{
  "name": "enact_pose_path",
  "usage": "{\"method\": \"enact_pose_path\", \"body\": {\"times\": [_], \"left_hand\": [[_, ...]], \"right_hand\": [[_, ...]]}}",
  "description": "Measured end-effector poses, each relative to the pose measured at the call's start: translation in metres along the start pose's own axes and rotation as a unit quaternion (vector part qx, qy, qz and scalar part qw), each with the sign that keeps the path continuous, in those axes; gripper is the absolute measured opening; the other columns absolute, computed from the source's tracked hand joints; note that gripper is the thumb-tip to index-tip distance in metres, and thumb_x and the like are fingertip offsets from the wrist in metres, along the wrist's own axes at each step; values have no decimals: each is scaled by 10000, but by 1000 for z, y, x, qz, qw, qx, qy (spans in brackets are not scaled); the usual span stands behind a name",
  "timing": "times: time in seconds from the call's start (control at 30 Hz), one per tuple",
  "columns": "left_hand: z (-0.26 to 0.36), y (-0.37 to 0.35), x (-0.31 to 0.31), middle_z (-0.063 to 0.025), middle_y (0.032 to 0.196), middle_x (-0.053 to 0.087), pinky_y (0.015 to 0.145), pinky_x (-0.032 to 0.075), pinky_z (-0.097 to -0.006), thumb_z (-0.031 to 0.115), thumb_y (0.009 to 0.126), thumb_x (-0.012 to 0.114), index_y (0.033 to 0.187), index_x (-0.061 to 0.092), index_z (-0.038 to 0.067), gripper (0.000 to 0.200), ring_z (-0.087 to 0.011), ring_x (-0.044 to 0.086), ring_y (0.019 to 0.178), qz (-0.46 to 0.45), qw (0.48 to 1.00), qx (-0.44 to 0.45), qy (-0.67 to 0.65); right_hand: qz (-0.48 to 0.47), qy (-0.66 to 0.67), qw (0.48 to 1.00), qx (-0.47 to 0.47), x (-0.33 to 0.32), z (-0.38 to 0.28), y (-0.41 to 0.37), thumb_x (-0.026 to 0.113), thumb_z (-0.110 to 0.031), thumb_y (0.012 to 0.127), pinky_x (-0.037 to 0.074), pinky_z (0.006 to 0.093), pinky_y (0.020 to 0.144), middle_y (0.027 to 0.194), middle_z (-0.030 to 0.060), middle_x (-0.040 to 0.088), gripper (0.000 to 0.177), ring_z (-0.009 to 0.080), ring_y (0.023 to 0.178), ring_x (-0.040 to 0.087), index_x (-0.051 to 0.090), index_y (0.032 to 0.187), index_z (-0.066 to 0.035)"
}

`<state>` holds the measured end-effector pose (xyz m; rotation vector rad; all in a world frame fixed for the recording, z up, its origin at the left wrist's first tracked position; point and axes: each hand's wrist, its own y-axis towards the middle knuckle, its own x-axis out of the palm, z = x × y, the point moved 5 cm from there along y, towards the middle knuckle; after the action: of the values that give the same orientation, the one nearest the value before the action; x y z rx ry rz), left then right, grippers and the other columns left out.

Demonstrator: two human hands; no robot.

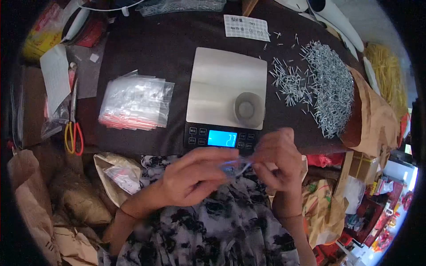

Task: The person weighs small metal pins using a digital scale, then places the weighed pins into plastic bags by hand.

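My left hand (pixel 195 175) pinches the left side of a small clear plastic bag (pixel 230 169), just below the scale's display. The fingers of my right hand (pixel 279 157) are closed at the bag's right edge, slightly blurred by motion. Above my hands lies a digital scale (pixel 217 84) with a steel plate and a lit blue display. A small round cup (pixel 249 109) stands on the plate's lower right. To the left is a stack of clear zip bags (pixel 137 102) with red edges. A large pile of metal screws or rivets (pixel 330 88) lies at the right.
Scissors (pixel 73 128) with red and yellow handles lie at the left beside a white paper (pixel 55 82). A label sheet (pixel 246 28) is at the back. Brown paper bags (pixel 372 115) stand at the right and below the table's left side.
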<state>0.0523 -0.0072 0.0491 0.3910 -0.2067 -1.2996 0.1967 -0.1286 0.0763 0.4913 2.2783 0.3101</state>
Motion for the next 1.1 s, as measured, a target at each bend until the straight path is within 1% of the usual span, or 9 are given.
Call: {"method": "enact_pose_path", "body": {"times": [0.23,0.37,0.53,0.63,0.83,0.93,0.97,1.07,1.1], "left_hand": [[-2,6,11,-154,1017,639,769,537,-317,-11,729,730,937,638,10,228,-239,650,934,-48,992,-116,-31],[-4,4,9,-105,896,668,738,532,-306,-10,721,737,860,656,11,162,-218,668,839,-59,985,-159,-33],[-12,-6,12,-93,898,673,722,524,-308,42,742,724,834,639,23,127,-228,666,841,-64,982,-163,-65],[-15,-10,2,-112,951,691,748,536,-302,46,742,738,814,645,17,121,-225,678,883,-29,984,-157,-78],[-16,-13,-13,-152,1037,684,812,538,-331,-5,730,747,808,695,14,96,-231,674,943,-14,978,-205,-41],[-22,-17,-31,-143,1015,687,809,534,-328,27,736,744,824,682,7,110,-234,674,936,15,983,-183,31],[-24,-20,-41,-139,1001,688,804,533,-324,43,740,742,835,676,3,122,-236,674,934,31,983,-169,67],[-17,-22,-65,-146,1016,679,819,527,-338,30,742,731,866,680,6,137,-254,666,952,80,954,-171,233],[-19,-25,-70,-149,1028,674,828,524,-345,20,743,719,886,679,8,149,-266,659,973,84,944,-160,276]], "right_hand": [[-42,43,996,-70,16,-22,-2,712,-80,602,399,328,679,687,9,564,143,171,642,574,607,694,-111],[-62,80,992,-79,25,-21,1,750,-133,624,385,334,661,659,7,534,193,173,622,550,561,652,-107],[-97,64,989,-92,36,-23,-6,791,-249,630,376,335,665,638,5,507,281,177,605,530,545,619,-114],[-53,51,994,-84,29,-19,-15,786,-256,635,370,336,663,627,0,505,297,179,612,538,528,586,-118],[-33,150,988,8,28,-3,-24,764,-296,704,450,405,746,637,22,562,359,216,654,595,499,564,-99],[42,305,939,155,18,33,-67,711,-260,808,494,404,727,653,43,589,365,223,638,612,497,572,-81],[29,295,937,187,5,38,-75,632,-199,876,495,346,626,617,41,562,334,177,602,597,494,604,-63],[-110,287,907,288,-10,78,-119,624,-134,870,468,310,576,631,41,546,245,130,574,552,512,673,-40],[-83,251,907,329,-17,81,-117,630,-121,864,458,305,579,648,40,545,218,122,585,539,520,698,-32]]}}
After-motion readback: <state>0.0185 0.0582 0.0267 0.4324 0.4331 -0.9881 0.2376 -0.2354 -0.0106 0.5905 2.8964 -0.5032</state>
